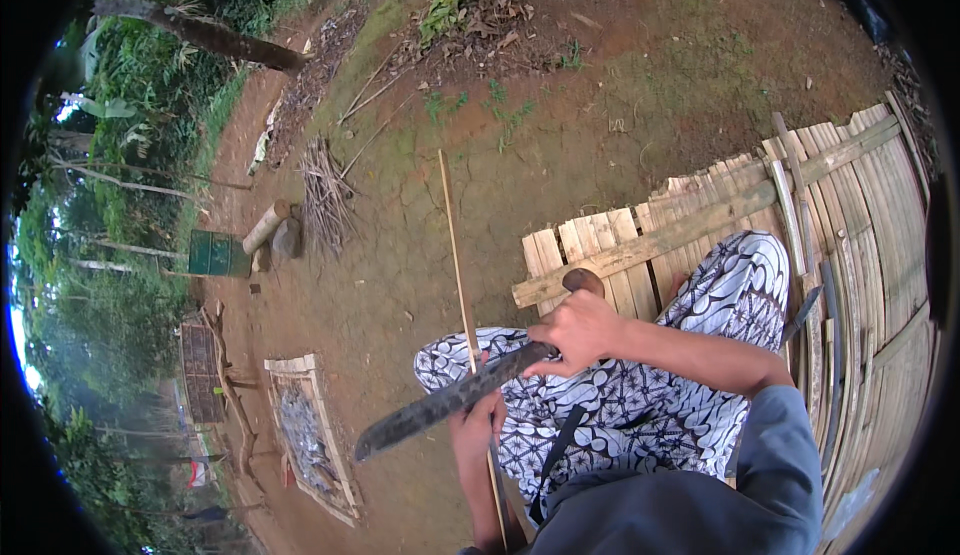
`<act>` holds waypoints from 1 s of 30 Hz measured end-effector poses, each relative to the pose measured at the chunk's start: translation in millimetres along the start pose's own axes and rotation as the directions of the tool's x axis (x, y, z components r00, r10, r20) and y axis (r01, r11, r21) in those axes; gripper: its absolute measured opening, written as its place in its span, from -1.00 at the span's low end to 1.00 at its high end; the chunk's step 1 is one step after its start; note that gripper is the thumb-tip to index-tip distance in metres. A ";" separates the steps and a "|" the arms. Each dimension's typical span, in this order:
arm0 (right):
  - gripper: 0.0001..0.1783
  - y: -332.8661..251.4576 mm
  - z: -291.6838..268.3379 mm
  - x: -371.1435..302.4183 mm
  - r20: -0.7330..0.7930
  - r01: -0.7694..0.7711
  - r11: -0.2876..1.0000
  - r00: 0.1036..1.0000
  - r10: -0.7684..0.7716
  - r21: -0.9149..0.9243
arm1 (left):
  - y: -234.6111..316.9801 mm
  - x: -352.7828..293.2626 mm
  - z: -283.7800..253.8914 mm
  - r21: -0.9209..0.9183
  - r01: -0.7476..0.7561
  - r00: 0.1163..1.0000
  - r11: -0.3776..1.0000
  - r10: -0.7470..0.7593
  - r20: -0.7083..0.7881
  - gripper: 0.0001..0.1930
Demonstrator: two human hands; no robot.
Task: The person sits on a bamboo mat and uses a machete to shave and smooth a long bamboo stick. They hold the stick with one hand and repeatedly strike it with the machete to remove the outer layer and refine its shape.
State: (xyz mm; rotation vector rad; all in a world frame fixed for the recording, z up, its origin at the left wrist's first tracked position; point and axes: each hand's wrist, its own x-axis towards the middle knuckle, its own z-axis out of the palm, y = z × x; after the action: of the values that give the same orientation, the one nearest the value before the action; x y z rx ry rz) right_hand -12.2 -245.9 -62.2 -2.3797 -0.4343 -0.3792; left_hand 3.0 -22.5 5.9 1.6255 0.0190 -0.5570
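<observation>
My right hand [588, 333] is closed round the wooden handle of a machete [430, 410], whose rounded handle end sticks out above the fist. Its long dark blade slants down to the left over my lap. Below the blade, my left hand [476, 423] is closed on a long thin bamboo strip [457, 255]. The strip runs up past my knee and down along my left forearm. Blade and strip cross close to my left fingers, part of which the blade hides; whether they touch I cannot tell.
I sit cross-legged in patterned trousers [620, 405] on a bamboo slat platform [870, 195]. Loose strips and a dark blade-like piece [803, 313] lie at my right. On the earth ground are a stick pile [325, 195], a green drum [218, 254] and a wood-framed bed [310, 435].
</observation>
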 end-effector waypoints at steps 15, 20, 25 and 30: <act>-0.37 12.1 21.3 3.0 0.045 -0.153 0.981 0.988 0.149 0.116 | -2.1 11.4 -7.9 0.198 -0.061 0.998 0.978 0.063 -0.007 -0.90; -0.36 0.9 16.9 -2.3 0.033 -0.044 0.992 0.999 0.041 0.115 | -3.1 4.9 4.5 0.012 -0.016 0.997 1.000 0.017 -0.073 -0.90; -0.38 24.5 16.8 5.0 0.005 -0.177 0.975 0.984 0.178 0.131 | -1.4 6.4 -8.5 0.097 -0.073 0.996 0.993 0.069 0.050 -0.51; -0.38 6.7 19.1 -0.6 0.031 -0.129 0.982 0.992 0.126 0.140 | 3.0 4.0 -1.7 -0.003 -0.047 0.999 0.999 0.047 0.005 -0.51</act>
State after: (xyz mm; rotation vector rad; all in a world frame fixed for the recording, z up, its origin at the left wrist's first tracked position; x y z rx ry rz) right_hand -7.2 -238.0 -80.1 -2.2610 -0.3060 -0.2547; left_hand 8.0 -22.6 7.3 1.6178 -0.0224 -0.5242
